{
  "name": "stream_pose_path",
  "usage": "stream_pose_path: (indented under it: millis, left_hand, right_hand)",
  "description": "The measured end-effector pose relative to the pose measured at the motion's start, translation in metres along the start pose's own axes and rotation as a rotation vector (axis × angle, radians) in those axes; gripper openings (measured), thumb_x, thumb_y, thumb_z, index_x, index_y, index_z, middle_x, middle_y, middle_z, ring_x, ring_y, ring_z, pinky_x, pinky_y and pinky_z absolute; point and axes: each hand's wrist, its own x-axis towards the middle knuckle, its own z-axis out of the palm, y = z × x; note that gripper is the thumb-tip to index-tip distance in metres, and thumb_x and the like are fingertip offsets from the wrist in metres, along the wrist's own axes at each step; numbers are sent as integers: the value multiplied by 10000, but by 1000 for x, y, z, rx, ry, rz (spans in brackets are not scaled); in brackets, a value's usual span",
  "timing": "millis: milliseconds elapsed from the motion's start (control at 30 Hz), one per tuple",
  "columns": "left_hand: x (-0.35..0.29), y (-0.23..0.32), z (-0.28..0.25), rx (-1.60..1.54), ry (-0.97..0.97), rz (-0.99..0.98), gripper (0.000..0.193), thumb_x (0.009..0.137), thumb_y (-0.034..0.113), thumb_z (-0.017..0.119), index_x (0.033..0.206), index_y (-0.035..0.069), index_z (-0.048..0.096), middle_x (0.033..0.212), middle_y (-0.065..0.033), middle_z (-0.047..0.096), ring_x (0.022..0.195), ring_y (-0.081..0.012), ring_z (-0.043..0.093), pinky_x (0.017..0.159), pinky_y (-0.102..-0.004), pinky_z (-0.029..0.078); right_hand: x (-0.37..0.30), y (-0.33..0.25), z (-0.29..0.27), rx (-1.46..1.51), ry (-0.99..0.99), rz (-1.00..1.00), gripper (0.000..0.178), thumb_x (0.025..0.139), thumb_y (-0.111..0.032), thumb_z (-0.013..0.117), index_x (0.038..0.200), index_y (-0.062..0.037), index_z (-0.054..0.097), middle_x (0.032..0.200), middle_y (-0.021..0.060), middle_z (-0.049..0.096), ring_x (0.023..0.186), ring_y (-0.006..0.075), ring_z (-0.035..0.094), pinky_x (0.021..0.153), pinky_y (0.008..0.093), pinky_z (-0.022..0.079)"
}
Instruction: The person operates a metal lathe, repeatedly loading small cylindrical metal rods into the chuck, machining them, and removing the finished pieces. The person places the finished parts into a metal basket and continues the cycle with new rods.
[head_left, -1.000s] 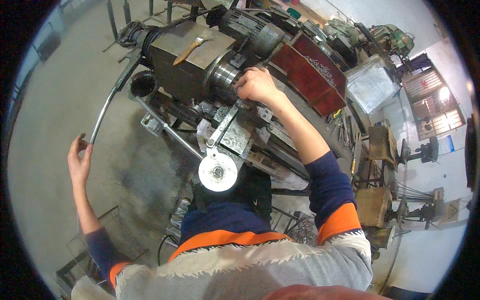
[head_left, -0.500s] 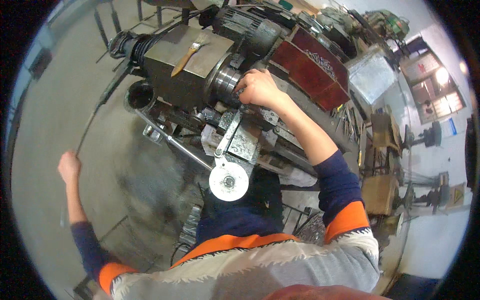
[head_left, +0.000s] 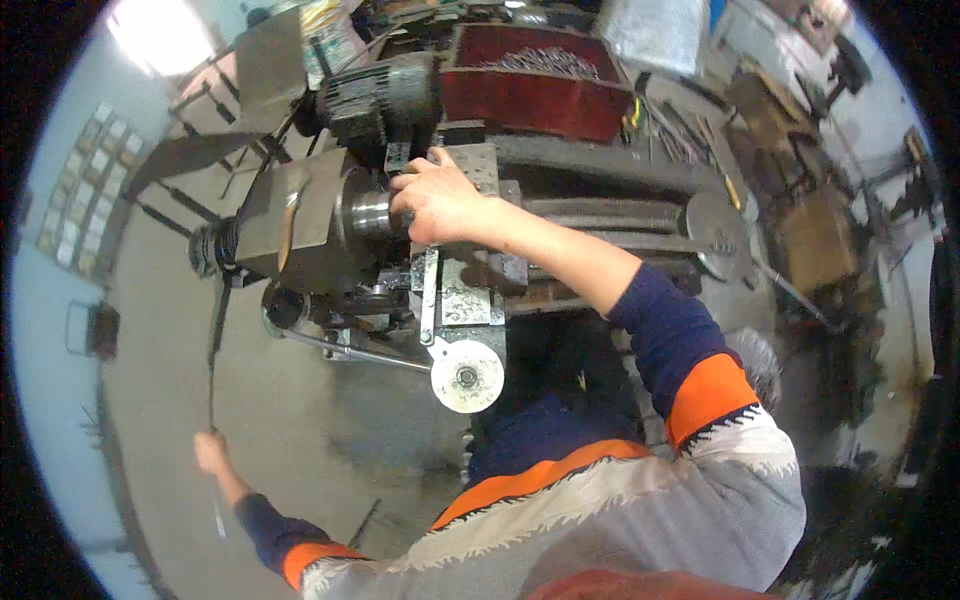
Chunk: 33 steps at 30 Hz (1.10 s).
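my left hand was closed around the end of a long thin rod, which ran up from my fist toward the lathe. past a pale round handwheel, my right hand gripped the shiny steel chuck, just left of my fingers.

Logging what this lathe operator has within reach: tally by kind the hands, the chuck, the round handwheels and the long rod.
Hands: 2, the right hand on the chuck, the left hand gripping the rod.
Chuck: 1
Round handwheels: 2, a pale one and a grey one.
Long rod: 1
Total: 6
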Motion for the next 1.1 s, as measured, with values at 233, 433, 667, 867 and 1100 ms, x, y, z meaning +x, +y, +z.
stream_pose_path:
  millis: [233, 433, 667, 867, 1100]
  left_hand:
    - [43, -12, 17, -555, -149, 237, 323, 606, 33, 523, 901, -49, 626, 719, -111, 623, 591, -167, 538, 552, -305, 436]
    - [-14, 83, -37, -1253, 265, 315, 286, 688, -1, 528, 951, -84, 604, 826, -116, 630, 778, -183, 574, 687, -303, 466]
    - [-94, 135, -3, -1481, 64, 89, 197, 699, -69, 479, 852, -57, 603, 722, -143, 631, 551, -195, 607, 410, -233, 410]
    - [-102, 118, 25, -1472, -74, -120, 211, 705, -121, 487, 893, -83, 576, 743, -186, 619, 524, -233, 599, 390, -235, 401]
    - [-98, 143, 12, -1508, -78, -65, 203, 726, -110, 467, 898, -90, 573, 729, -187, 607, 517, -248, 591, 444, -295, 497]
  right_hand:
    - [-104, -73, 5, 1315, 217, -306, 367, 527, -87, 554, 873, -42, 668, 619, 87, 594, 534, 197, 557, 501, 306, 424]
    - [-122, -155, 15, 2110, -182, -605, 326, 557, -42, 500, 824, 4, 682, 575, 76, 597, 492, 112, 547, 441, 258, 413]
    - [-139, -195, 16, 2428, -586, -651, 284, 636, -43, 507, 858, 15, 675, 611, 112, 620, 439, 143, 540, 400, 244, 430]
    - [-155, -179, 8, 2275, -733, -622, 247, 649, -74, 521, 815, -7, 692, 740, 108, 650, 577, 148, 592, 468, 228, 459]
    - [-154, -192, 18, 2426, -723, -625, 310, 718, -135, 513, 986, -64, 654, 635, 33, 571, 521, 124, 513, 432, 263, 380]
